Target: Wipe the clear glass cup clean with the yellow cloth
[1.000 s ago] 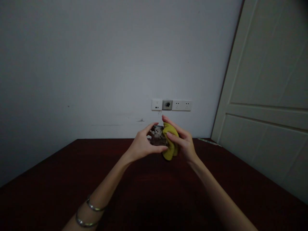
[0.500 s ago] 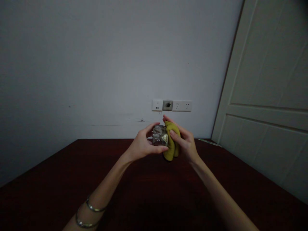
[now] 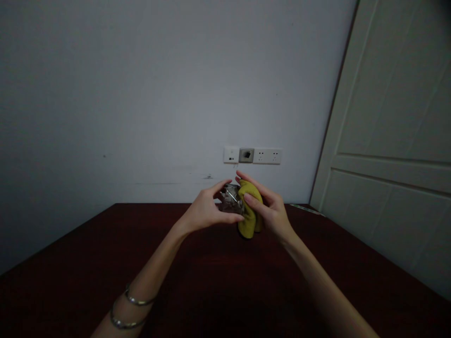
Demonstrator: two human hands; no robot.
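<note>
Between the thumb and fingers of my left hand (image 3: 207, 209) is a clear, faceted glass object (image 3: 231, 199), shiny and about palm-sized; its exact kind I cannot make out. My right hand (image 3: 271, 211) grips a folded yellow-green cloth (image 3: 249, 220), thumb on the near side and fingers behind. The cloth rests against the right side of the glass object and covers part of it. Both hands are raised above the table, close together.
A dark red-brown table (image 3: 218, 281) spreads below my arms. Behind it is a pale wall (image 3: 158, 94) with a row of sockets (image 3: 267, 156). A white panelled door (image 3: 391, 141) stands at the right. Two metal bangles (image 3: 128, 324) circle my left forearm.
My right hand has shifted slightly left with the cloth, which now covers more of the glass object's right side. My left hand keeps its hold, with the object slightly turned.
</note>
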